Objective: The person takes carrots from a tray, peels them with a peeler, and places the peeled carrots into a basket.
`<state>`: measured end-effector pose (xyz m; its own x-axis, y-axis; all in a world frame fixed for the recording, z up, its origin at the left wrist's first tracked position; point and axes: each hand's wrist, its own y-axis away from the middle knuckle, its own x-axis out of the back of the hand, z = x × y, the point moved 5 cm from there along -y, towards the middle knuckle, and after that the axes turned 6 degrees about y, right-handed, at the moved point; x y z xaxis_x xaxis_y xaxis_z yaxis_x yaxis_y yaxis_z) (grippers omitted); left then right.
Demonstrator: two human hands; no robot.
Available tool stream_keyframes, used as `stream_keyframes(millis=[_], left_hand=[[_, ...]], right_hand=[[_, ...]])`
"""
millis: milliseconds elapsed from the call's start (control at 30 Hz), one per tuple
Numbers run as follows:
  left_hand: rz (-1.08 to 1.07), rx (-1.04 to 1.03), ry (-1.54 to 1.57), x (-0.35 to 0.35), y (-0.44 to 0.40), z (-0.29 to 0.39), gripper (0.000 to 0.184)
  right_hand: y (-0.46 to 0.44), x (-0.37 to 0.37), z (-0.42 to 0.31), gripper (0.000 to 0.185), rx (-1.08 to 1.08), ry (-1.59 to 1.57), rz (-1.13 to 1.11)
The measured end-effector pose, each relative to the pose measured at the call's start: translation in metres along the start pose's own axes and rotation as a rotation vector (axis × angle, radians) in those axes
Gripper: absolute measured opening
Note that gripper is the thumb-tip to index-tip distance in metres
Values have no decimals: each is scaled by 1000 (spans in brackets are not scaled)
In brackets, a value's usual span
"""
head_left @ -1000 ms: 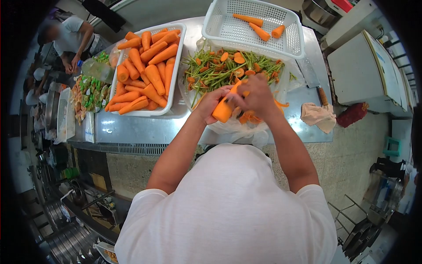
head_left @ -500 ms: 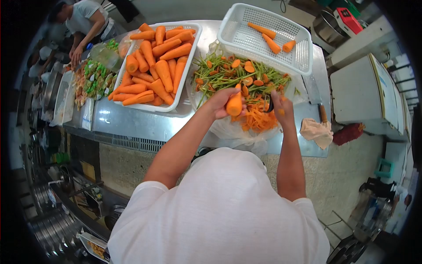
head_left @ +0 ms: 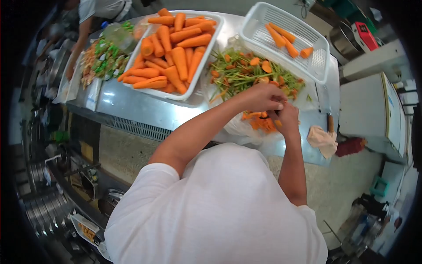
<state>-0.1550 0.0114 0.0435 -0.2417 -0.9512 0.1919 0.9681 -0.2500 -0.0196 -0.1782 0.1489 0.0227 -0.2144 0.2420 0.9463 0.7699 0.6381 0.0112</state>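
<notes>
The left hand [head_left: 263,97] and the right hand [head_left: 288,118] meet over the desk [head_left: 116,94], both with fingers bent well in; what they grip, if anything, is hidden, and a dark sliver [head_left: 264,115] beside the right hand is too small to name. With the fingertips so close, anything sharp in that grip could nick one of them, I would judge, should damp skin let it slip. Just below lie the orange peelings [head_left: 263,126] on a crumpled plastic bag [head_left: 235,130]; a forearm catching the loose plastic might drag the heap to the floor. To the right, the cloth [head_left: 322,141] reaches the desk's edge with the knife [head_left: 324,99] just beside it, so a careless tug could bring the knife along. Beyond the hands spread green stems [head_left: 239,72] and cut carrot tops [head_left: 255,61], where a dropped carrot could pick up dirt. Farther off, the heaped basket [head_left: 205,62] holds most of the carrots [head_left: 179,61], piled high enough that a knock could roll some off; the other basket [head_left: 259,33] has four carrots, which stray scraps could soil. At far left a person [head_left: 101,11] reaches down, well apart from both hands
</notes>
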Motion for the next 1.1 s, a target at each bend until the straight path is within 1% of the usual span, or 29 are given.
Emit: stream_keyframes(millis=[33, 100, 133, 200, 233, 300, 333, 367, 400, 433, 467, 500, 533, 567, 600, 667, 700, 733, 767, 800, 833, 867, 900, 933, 1000, 1033, 1067, 1100], left_hand=[[-8, -5, 12, -8, 4, -5, 29], [107, -105, -132, -7, 23, -2, 30], [146, -179, -157, -7, 29, -8, 27], [231, -279, -187, -3, 38, -7, 21], [263, -311, -175, -1, 44, -4, 17], [337, -277, -242, 8, 51, -6, 15], [362, -261, -268, 10, 55, -8, 12], [431, -247, -314, 16, 60, -7, 10], [439, -250, -314, 18, 63, -5, 10], [479, -298, -288, 19, 67, -2, 9], [517, -343, -262, 19, 72, 4, 9], [515, -340, -258, 14, 74, 8, 9], [457, -462, -234, 5, 75, 18, 10], [400, -585, -212, -2, 76, 25, 12], [403, -587, -215, -2, 76, 23, 12], [237, -456, -194, -12, 69, 7, 19], [235, -460, -195, -9, 67, 3, 19], [191, -337, -290, -5, 62, -9, 22], [147, -211, -385, 0, 58, -19, 25], [142, -207, -388, 8, 55, -19, 25], [209, -238, -297, 18, 52, -17, 26], [277, -270, -206, 24, 49, -14, 27], [290, -324, -175, 21, 47, -5, 25], [286, -324, -174, 18, 41, -7, 25], [76, -219, -87, 9, 26, -13, 21], [68, -223, -87, 10, 22, -14, 21], [71, -116, -168, 16, 22, -10, 20], [75, -7, -248, 22, 24, -11, 19]], right_hand=[[-1, -2, -3, 23, 69, 58, 51], [3, -1, -8, 23, 99, 101, 11], [1, -4, -15, 23, 141, 133, -22], [-1, -14, -16, 21, 188, 194, 24], [0, -15, -19, 20, 256, 189, 53], [-7, -16, -25, 19, 180, 258, -25], [-11, -15, -30, 19, 203, 256, -27], [-14, -10, -33, 20, 178, 219, 9], [-17, -3, -33, 21, 145, 184, 45], [-21, 1, -31, 21, 94, 253, 2], [-24, -2, -26, 21, 92, 255, -1], [-27, -10, -18, 21, 117, 268, -50], [-29, -19, -12, 21, 144, 280, -95], [-29, -22, -13, 21, 145, 281, -94], [-28, -25, -12, 21, 112, 253, -87], [-24, -28, -11, 20, 74, 228, -82], [-23, -30, -10, 22, 31, 294, -107], [-20, -33, -9, 23, -14, 358, -135], [-15, -29, -16, 23, -17, 355, -136], [-9, -19, -28, 25, 5, 285, -152], [-3, -14, -37, 27, 26, 214, -171], [-1, -13, -40, 27, 24, 208, -172], [2, -13, -48, 26, 151, 191, -158], [5, -10, -55, 25, 277, 175, -141], [2, -5, -56, 26, 259, 194, -176], [1, -2, -55, 26, 245, 215, -213], [2, 5, -56, 26, 238, 215, -211], [4, 18, -60, 27, 260, 154, -90]])
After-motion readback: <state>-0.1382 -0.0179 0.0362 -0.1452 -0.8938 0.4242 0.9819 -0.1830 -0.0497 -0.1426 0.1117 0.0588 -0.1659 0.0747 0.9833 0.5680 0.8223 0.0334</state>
